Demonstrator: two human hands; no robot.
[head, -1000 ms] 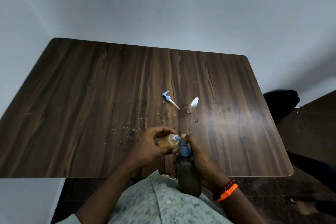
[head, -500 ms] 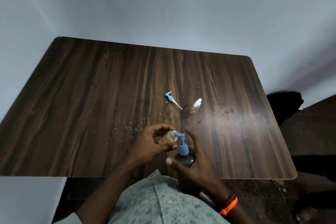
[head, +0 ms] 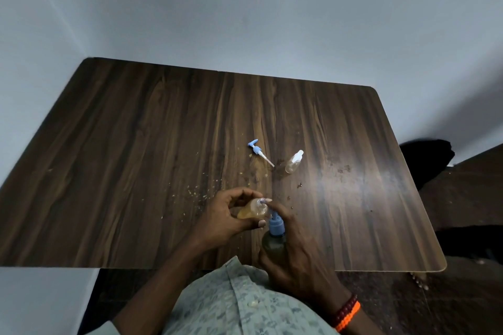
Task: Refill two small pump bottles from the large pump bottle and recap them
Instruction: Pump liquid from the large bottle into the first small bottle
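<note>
My left hand (head: pixel 224 216) grips a small clear bottle (head: pixel 251 209) partly filled with amber liquid, tilted with its mouth against the nozzle of the large dark pump bottle (head: pixel 273 245). My right hand (head: pixel 295 255) wraps round the large bottle, with its index finger pressing down on the blue pump head (head: pixel 276 226). Farther out on the wooden table (head: pixel 136 171) lie a loose small blue pump cap (head: pixel 257 151) with its tube, and a second small clear bottle (head: pixel 294 162) on its side with a white cap on.
Crumbs and small amber spots are scattered on the table between the hands and the loose pump cap. Walls close in at the back and left. A dark object (head: pixel 426 160) sits on the floor beyond the table's right edge.
My right hand's index finger has come down onto the pump head, which now sits lower than half a second ago. The small bottle stays at the nozzle.
</note>
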